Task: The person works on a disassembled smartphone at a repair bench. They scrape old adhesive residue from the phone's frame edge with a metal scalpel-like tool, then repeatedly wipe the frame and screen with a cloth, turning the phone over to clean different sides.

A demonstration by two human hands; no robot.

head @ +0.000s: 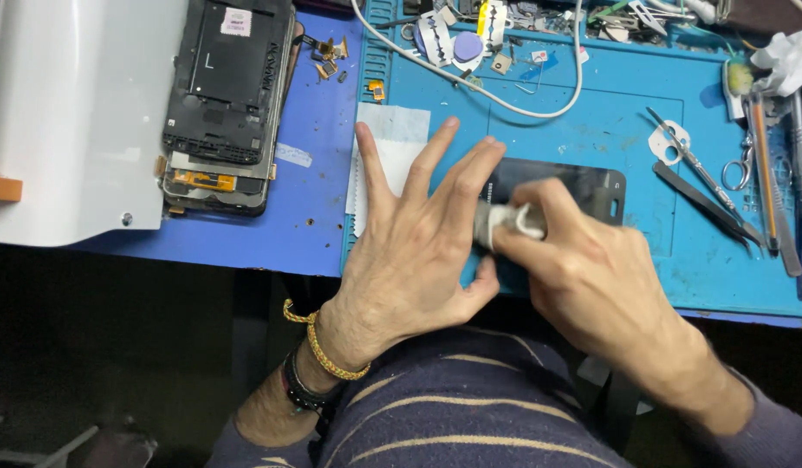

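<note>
Black glass phone screen (591, 186) flat on blue work mat (591, 113), near the mat's front edge, largely covered by both hands. Left hand (409, 251) spread wide and flat, fingers (435, 156) splayed over the screen's left end, palm down, gripping nothing. Right hand (591, 273) closed around a small white wipe (518, 221), pinched between thumb and fingertips and pressed against the screen surface. White cloth sheet (388, 147) lying just left of the screen, partly under the left hand's thumb and index finger.

Left of the mat, on the darker blue bench surface (314, 199): stripped black phone frame (227, 95), back side up, resting partly on a grey-white panel (80, 113). Small orange-gold loose parts (327, 52) beyond the frame's upper right corner.

Right side of mat: black tweezers (704, 204), metal forceps (691, 160), scissors (739, 169), several long tools alongside, well apart from the hands. White cable (505, 100) looping across the mat above the screen. Razor blades (435, 39) and assorted small scrap along the mat's far edge. Crumpled white tissue (786, 56) at the far right corner.

Yellow braided bracelet (327, 351) and dark band on the left wrist; striped dark sleeves on both arms.
</note>
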